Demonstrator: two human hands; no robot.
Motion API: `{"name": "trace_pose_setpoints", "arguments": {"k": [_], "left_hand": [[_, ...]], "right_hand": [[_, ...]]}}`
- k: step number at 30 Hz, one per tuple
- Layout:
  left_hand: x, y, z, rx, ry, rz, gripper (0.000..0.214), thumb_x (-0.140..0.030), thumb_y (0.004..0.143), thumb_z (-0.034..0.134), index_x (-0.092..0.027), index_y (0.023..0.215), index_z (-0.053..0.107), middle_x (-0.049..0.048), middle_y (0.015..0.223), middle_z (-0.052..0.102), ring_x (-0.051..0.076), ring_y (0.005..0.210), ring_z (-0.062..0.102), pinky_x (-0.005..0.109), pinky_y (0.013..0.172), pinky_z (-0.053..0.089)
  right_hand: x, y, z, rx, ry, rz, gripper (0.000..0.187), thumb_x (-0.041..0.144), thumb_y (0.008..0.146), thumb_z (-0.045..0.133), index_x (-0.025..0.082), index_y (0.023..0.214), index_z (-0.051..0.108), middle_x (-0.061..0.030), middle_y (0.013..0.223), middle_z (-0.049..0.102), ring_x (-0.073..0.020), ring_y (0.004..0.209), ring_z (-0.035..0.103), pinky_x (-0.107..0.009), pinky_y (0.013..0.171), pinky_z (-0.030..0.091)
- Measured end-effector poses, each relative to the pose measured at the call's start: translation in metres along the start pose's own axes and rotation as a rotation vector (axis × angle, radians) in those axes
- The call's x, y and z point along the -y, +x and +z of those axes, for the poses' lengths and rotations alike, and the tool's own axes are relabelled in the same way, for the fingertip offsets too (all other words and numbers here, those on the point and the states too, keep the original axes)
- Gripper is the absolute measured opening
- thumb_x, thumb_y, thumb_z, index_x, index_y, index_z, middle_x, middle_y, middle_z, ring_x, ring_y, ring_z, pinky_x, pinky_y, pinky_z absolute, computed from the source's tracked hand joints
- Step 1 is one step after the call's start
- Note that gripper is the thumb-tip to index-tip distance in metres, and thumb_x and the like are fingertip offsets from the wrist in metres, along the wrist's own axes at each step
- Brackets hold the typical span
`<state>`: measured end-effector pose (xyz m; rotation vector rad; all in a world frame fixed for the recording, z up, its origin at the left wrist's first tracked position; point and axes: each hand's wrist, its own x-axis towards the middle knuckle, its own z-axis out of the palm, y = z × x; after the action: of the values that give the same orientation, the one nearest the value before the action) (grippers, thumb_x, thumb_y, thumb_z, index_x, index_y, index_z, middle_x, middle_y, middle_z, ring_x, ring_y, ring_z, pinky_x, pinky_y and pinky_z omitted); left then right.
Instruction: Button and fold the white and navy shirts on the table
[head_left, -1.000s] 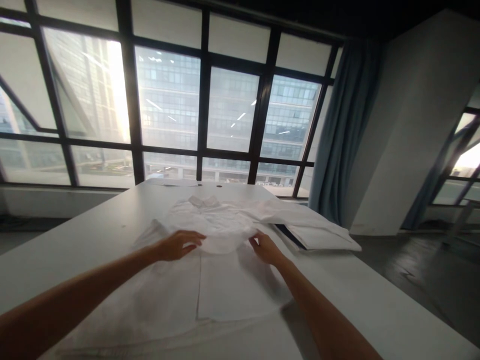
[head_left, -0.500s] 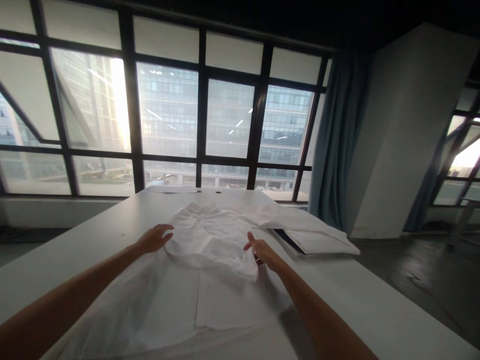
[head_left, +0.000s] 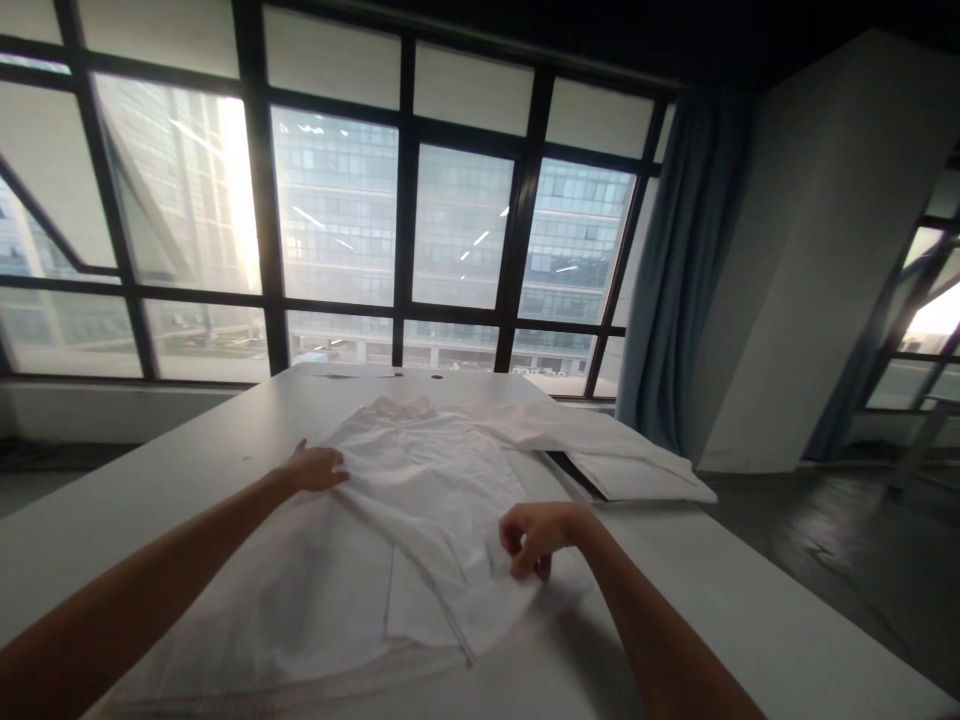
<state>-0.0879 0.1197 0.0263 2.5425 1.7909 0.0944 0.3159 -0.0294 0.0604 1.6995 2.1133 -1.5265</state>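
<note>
White, long-sleeved thin-cloth garment (head_left: 427, 480) lay between left hand (head_left: 315, 467) and right hand (head_left: 529, 540), long axis running forward past both. Right, closer to the near edge, curled, apparently pinching cloth; left, farther forward, touched its left side, grip unclear.

Left hand (head_left: 315, 468) and right hand (head_left: 534, 535) touch a white garment (head_left: 427, 482).

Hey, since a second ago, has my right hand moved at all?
Yes. Judged against the window frame, your right hand has come back towards you, so it now sits lower in view.
</note>
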Motion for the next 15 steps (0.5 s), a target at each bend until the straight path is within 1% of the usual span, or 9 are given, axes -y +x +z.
{"name": "trace_pose_setpoints", "arguments": {"k": [2,4,5,7,9,10,12,14,15], "left_hand": [[-0.025,-0.005,0.002,0.028,-0.054,0.207,0.055,-0.057,0.085,0.048,-0.02,0.123,0.062,0.0141,0.138,0.053,0.034,0.13,0.045,0.058,0.112,0.015],[-0.05,-0.015,0.009,0.079,-0.126,0.387,0.064,-0.063,0.087,0.04,-0.023,0.136,0.051,0.0109,0.148,0.043,0.029,0.137,0.037,0.049,0.115,0.018],[-0.06,-0.021,0.013,0.111,-0.15,0.436,0.069,-0.066,0.087,0.038,-0.024,0.142,0.044,0.0101,0.151,0.038,0.029,0.14,0.032,0.047,0.115,0.018],[-0.074,-0.03,0.022,0.16,-0.165,0.471,0.078,-0.071,0.086,0.037,-0.025,0.149,0.031,0.0096,0.156,0.025,0.031,0.144,0.022,0.049,0.115,0.016],[-0.078,-0.031,0.027,0.2,-0.16,0.467,0.086,-0.073,0.083,0.041,-0.024,0.151,0.025,0.0096,0.158,0.017,0.034,0.145,0.015,0.053,0.114,0.016],[-0.077,-0.027,0.027,0.21,-0.169,0.468,0.087,-0.074,0.081,0.043,-0.024,0.151,0.027,0.01,0.158,0.018,0.035,0.144,0.017,0.052,0.114,0.018],[-0.068,-0.009,0.023,0.178,-0.222,0.471,0.081,-0.072,0.083,0.042,-0.021,0.146,0.038,0.0108,0.153,0.033,0.032,0.139,0.033,0.044,0.112,0.027],[-0.054,0.021,0.015,0.075,-0.272,0.439,0.067,-0.065,0.089,0.035,-0.019,0.134,0.055,0.0106,0.139,0.054,0.027,0.125,0.051,0.036,0.106,0.037],[-0.046,0.039,0.011,0.007,-0.273,0.39,0.061,-0.06,0.093,0.031,-0.018,0.126,0.061,0.0105,0.131,0.061,0.026,0.118,0.056,0.034,0.102,0.04]], "right_hand": [[0.003,0.005,0.004,-0.05,-0.047,-0.017,0.038,0.041,0.06,0.079,0.016,0.076,0.055,0.0024,0.063,0.059,-0.0109,0.05,0.059,-0.022,0.047,0.049],[0.006,0.013,0.008,-0.173,-0.077,-0.056,0.034,0.041,0.071,0.072,0.016,0.087,0.057,0.0016,0.065,0.06,-0.0099,0.05,0.057,-0.02,0.047,0.048],[0.008,0.017,0.01,-0.24,-0.09,-0.075,0.032,0.038,0.074,0.071,0.016,0.092,0.057,0.0012,0.068,0.061,-0.0094,0.05,0.057,-0.02,0.047,0.047],[0.01,0.023,0.013,-0.331,-0.136,-0.103,0.029,0.028,0.073,0.071,0.017,0.096,0.057,0.0003,0.074,0.063,-0.0088,0.05,0.055,-0.02,0.047,0.044],[0.012,0.025,0.015,-0.349,-0.203,-0.131,0.024,0.02,0.07,0.07,0.017,0.091,0.059,-0.0004,0.078,0.065,-0.0088,0.053,0.054,-0.019,0.047,0.043],[0.013,0.024,0.016,-0.354,-0.235,-0.153,0.022,0.018,0.068,0.069,0.017,0.087,0.06,-0.0007,0.079,0.065,-0.0089,0.055,0.055,-0.019,0.048,0.043],[0.015,0.021,0.016,-0.367,-0.272,-0.197,0.017,0.016,0.066,0.069,0.016,0.082,0.061,-0.001,0.08,0.065,-0.0092,0.059,0.055,-0.018,0.05,0.042],[0.017,0.017,0.015,-0.348,-0.267,-0.211,0.015,0.019,0.068,0.068,0.016,0.081,0.062,-0.0009,0.08,0.065,-0.0087,0.058,0.054,-0.018,0.05,0.042],[0.017,0.016,0.014,-0.318,-0.254,-0.201,0.014,0.022,0.07,0.067,0.016,0.082,0.062,-0.0005,0.078,0.064,-0.0083,0.056,0.053,-0.018,0.05,0.041]]}}
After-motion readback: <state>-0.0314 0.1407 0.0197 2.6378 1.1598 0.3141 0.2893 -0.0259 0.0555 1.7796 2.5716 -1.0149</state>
